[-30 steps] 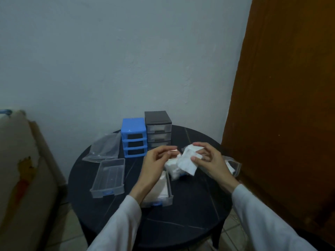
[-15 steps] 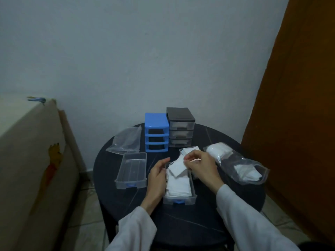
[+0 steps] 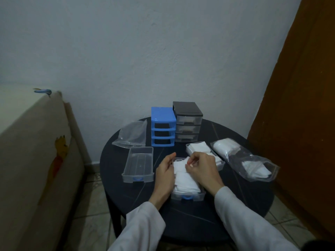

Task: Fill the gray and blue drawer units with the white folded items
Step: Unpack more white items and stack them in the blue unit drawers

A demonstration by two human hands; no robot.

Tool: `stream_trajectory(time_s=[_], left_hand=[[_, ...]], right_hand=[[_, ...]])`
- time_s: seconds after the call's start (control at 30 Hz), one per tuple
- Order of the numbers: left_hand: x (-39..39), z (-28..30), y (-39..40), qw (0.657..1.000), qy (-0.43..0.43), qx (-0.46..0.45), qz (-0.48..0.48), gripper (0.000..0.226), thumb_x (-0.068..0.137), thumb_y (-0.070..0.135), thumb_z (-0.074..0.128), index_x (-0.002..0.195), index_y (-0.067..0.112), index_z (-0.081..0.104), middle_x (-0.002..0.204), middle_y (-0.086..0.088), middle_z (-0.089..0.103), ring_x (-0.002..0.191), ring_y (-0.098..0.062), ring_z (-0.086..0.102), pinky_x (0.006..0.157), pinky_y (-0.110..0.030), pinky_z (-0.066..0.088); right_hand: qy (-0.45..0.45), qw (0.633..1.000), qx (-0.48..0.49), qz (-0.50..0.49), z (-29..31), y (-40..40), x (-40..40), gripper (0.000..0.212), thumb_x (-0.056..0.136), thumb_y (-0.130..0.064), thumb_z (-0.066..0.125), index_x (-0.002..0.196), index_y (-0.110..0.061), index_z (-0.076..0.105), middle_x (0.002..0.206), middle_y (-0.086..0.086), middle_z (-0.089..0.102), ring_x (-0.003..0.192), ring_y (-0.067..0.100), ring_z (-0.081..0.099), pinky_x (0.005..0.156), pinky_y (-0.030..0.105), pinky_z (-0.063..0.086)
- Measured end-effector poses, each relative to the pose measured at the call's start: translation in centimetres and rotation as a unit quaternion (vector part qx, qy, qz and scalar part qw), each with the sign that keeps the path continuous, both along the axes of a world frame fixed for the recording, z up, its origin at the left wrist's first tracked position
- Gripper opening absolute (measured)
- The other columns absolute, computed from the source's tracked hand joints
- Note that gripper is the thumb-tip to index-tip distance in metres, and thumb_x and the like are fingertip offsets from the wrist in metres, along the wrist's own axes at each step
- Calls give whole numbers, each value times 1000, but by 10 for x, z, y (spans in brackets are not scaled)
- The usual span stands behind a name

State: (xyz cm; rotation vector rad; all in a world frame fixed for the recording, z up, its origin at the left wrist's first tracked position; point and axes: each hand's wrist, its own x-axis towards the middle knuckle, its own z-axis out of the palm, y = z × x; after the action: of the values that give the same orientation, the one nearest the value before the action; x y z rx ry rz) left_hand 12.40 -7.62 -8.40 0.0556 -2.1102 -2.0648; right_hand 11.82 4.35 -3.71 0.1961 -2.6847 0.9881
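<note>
Now the white folded item (image 3: 179,164), lifted a second ago, lies in the drawer (image 3: 187,196) between both hands, right hand (image 3: 201,169) pinching it, left hand (image 3: 164,175) loosely spread alongside, nearly filling this drawer.

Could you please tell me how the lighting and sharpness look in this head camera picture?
Head view: dim, bluish light overall; the wide lens bends the door edge at right; glare streaks the filled plastic bag; the hands and white folded items look soft, with fabric detail washed out.
</note>
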Motion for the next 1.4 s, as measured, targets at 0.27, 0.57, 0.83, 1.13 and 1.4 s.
stream_trajectory(time_s=[0.27,0.57,0.83,1.13,1.4], left_hand=[[1,0,-1,1000,-1,7,-11,43,95,-2,34,133,14,48,119,8,53,102,1,52,77,-6,44],[-1,-1,-2,1000,-9,15,-7,44,94,-5,34,130,14,50,121,1,56,109,-8,55,89,-15,45],[1,-1,-1,1000,-7,11,-9,40,95,0,36,130,15,50,123,0,57,109,-9,56,90,-16,45],[8,13,-3,994,24,-104,-2,44,95,-1,37,135,13,45,133,-3,51,113,-7,48,89,-11,42],[28,67,40,969,184,-163,-37,35,91,-3,43,113,19,60,110,10,59,99,7,54,81,-4,42]], right_hand=[[67,982,174,8,6,3,11,21,90,-28,52,101,-17,66,111,-1,52,108,15,48,92,29,39],[-72,928,304,203,-5,3,27,57,101,-35,28,149,-11,9,158,-1,8,144,15,10,115,27,4],[-114,886,385,233,-13,6,20,59,101,-36,19,149,-11,-7,158,1,-9,144,9,-9,117,34,-10],[-122,964,53,231,8,17,25,50,98,-32,42,144,-19,29,151,-4,29,138,10,26,110,21,18],[-39,992,46,114,36,97,30,19,94,-13,50,108,-21,60,109,-4,62,98,4,56,81,13,44]])
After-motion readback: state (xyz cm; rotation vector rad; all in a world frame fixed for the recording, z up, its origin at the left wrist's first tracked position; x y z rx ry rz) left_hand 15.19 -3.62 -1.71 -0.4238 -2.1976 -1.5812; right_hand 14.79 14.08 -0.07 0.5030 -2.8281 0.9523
